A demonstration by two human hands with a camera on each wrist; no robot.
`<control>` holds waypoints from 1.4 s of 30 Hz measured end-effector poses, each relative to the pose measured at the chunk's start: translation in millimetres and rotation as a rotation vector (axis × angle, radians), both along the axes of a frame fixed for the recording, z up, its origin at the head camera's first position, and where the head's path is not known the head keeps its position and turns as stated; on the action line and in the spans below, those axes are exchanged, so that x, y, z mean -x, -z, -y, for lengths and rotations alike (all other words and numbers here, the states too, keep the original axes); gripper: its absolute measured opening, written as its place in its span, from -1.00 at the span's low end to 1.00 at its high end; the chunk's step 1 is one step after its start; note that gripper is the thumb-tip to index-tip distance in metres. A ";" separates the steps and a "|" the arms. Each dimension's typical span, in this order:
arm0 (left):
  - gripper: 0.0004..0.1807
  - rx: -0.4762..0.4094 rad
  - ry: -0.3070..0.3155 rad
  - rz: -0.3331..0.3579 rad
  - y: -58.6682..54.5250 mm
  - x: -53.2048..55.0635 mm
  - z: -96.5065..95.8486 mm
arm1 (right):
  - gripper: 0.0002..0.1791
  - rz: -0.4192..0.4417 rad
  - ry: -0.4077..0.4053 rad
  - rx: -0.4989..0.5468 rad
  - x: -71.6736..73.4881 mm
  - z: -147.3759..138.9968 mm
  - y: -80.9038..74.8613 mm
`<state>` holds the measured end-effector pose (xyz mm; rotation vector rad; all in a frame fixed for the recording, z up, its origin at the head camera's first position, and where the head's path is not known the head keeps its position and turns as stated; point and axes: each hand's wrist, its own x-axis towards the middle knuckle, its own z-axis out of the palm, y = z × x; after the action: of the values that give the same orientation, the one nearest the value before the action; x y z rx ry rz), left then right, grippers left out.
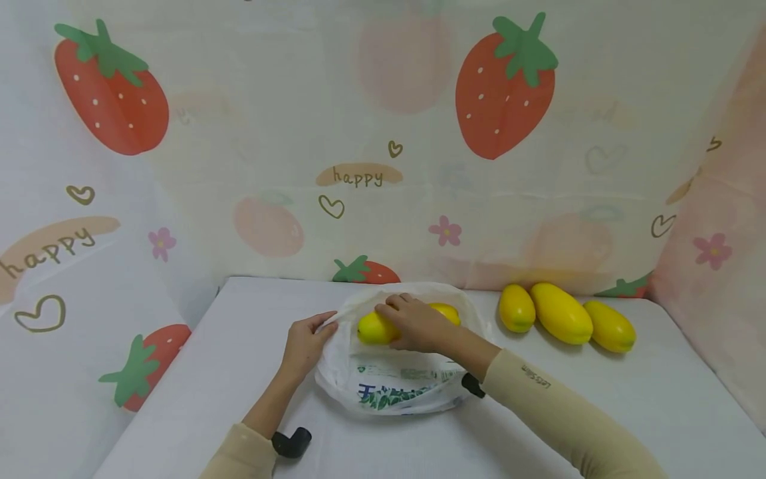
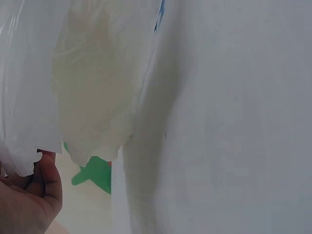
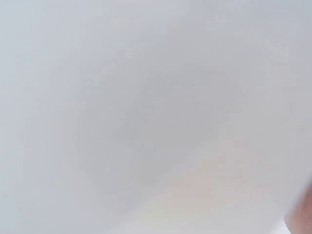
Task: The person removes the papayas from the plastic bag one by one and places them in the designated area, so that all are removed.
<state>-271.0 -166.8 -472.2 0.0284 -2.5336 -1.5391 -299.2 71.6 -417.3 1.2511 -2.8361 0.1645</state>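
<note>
"Where is the yellow fruit (image 1: 374, 329)?"

"Inside the white plastic bag (image 1: 334, 372), near its mouth. The right hand (image 1: 417, 324) lies over it, fingers bent across the top and thumb on the near side, so it grips the fruit."

"And the yellow showing on the other side of that hand?"

"I cannot tell whether it is the same fruit or a second one — the hand covers the middle."

"What is the left hand (image 1: 308, 340) doing?"

"Pinching the left edge of the bag's mouth between thumb and fingers. The left wrist view also shows the thin plastic caught there, with the bag's wall hanging beside the hand."

"Does the right wrist view add anything?"

"Little. It is a pale blur, with a patch of skin (image 3: 301, 217) in the lower right corner; the fingers cannot be read from it."

"What else is on the table (image 1: 197, 399)?"

"Three more yellow fruits (image 1: 561, 313), set close together to the right of the bag, towards the back edge. The bag stands in the middle, with a green leaf print (image 1: 391, 398) on its side."

"And around that?"

"Beige sleeves (image 1: 556, 402) on both arms, a black curved piece (image 1: 292, 442) beside the left wrist, and a backdrop (image 1: 287, 120) behind — printed with strawberries, hearts and the word 'happy'."
</note>
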 end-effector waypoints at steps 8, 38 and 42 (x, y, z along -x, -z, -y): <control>-0.66 0.002 -0.005 0.007 -0.6 -1.0 -1.1 | -0.30 0.024 -0.011 0.039 -4.2 -6.6 -5.7; -0.66 -0.020 -0.004 -0.017 -2.9 -4.0 -1.7 | -0.28 0.007 -0.010 0.112 -13.5 -32.3 -26.1; -0.66 -0.025 -0.003 -0.018 -2.8 -2.8 -1.5 | -0.28 -0.011 -0.003 0.114 -13.8 -35.2 -30.1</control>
<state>-268.2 -165.3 -469.4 0.0217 -2.4988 -1.5627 -285.4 106.8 -387.2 1.2298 -2.7715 0.3143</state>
